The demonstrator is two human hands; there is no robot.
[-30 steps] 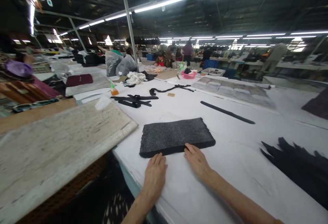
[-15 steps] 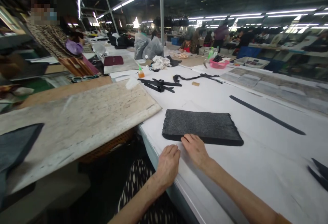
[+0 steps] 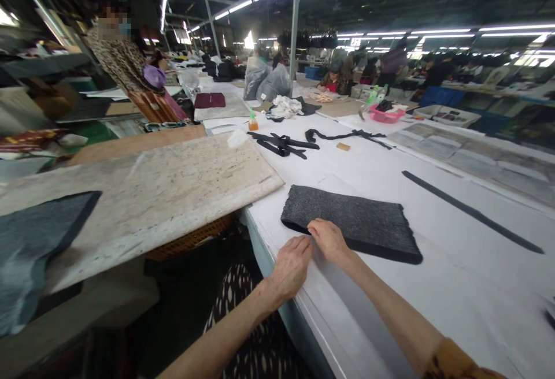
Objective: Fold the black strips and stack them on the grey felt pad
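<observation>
A dark grey ribbed piece of folded fabric with a black front edge lies on the white-topped table. My right hand is at its near edge, left of the middle, fingers curled and closed on the black border. Just left of it, over the table's edge, my left hand has its fingers bent and pressed together. Whatever those left fingers hold, if anything, is hidden beneath them. The fabric's left front corner shows a dark gap between layers.
Black fabric strips and a long dark strip lie farther back. A stained board at left bears grey cloth. An orange-filled bottle and a pink basket stand behind. A co-worker stands at far left.
The view has swung left, so things appear farther right. The fabric's right end sits slightly nearer, and its front left edge has opened a little at my right fingers. Both hands stay close together.
</observation>
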